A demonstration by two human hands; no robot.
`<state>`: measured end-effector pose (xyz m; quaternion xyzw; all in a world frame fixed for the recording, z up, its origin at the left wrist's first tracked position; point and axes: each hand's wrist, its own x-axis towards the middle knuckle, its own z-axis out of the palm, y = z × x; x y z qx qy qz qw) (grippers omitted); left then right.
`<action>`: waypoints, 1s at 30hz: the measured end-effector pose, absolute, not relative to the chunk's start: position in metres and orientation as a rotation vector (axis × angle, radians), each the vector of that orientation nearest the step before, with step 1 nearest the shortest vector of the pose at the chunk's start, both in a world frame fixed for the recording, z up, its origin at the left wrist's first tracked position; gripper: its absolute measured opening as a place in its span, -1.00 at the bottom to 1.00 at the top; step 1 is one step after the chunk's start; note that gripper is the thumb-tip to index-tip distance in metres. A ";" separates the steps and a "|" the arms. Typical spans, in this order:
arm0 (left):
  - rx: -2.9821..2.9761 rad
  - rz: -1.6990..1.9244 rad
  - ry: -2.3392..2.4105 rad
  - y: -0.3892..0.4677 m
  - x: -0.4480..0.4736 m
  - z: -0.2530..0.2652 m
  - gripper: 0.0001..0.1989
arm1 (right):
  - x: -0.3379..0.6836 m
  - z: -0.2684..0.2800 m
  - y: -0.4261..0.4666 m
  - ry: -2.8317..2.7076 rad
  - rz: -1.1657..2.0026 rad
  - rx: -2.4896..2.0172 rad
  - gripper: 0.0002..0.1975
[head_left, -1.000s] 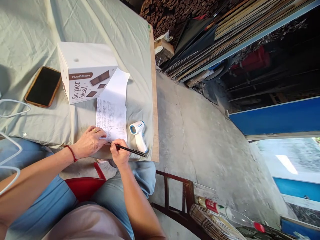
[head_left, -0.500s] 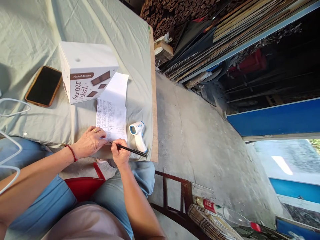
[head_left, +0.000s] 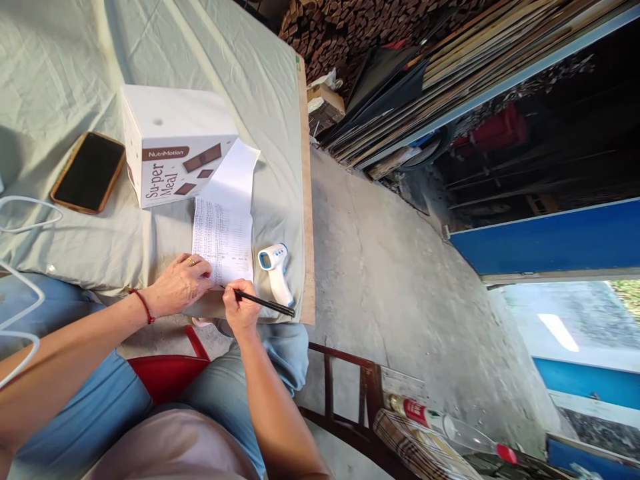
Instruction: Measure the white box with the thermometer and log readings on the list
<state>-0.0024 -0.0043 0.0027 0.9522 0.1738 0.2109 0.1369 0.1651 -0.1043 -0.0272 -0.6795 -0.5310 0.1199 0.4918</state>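
A long sheet of paper (head_left: 233,227) with rows of dense handwriting and print lies near the table's front edge. My left hand (head_left: 183,285), wearing a ring and a red bracelet, is curled at its lower left corner; the fingertips press together there. A black pen (head_left: 265,303) is gripped in my right hand (head_left: 241,307) at the lower right corner, its tip hidden by the fingers. Just right of the paper lies a white and blue infrared thermometer (head_left: 276,272). The far end of the paper runs beside a white NutriMotion box (head_left: 167,172).
A phone (head_left: 89,172) in a brown case lies left of the box, near a white cable (head_left: 30,287). Green-grey cloth covers the table (head_left: 270,100). On the right stand a dark wooden chair (head_left: 373,390) with plastic bottles (head_left: 465,432), and stacked boards (head_left: 400,107).
The view has shifted very slightly. Both hands, the pen and the paper stay in nearly the same place.
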 end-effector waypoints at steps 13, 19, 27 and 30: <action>2.753 0.584 0.512 -0.004 -0.003 0.003 -0.76 | 0.165 -0.029 -0.106 -1.317 0.166 -1.683 -0.85; 2.755 0.584 0.492 -0.006 -0.002 0.002 -0.78 | 0.163 -0.032 -0.110 -1.263 0.063 -1.737 -0.78; 2.397 1.280 0.893 0.032 -0.025 0.027 -0.95 | 0.168 0.012 -0.051 -1.472 -0.122 -1.918 -0.76; 2.113 1.587 1.211 0.058 -0.043 0.033 -0.74 | 0.166 0.024 -0.010 -1.592 -0.020 -2.221 -0.71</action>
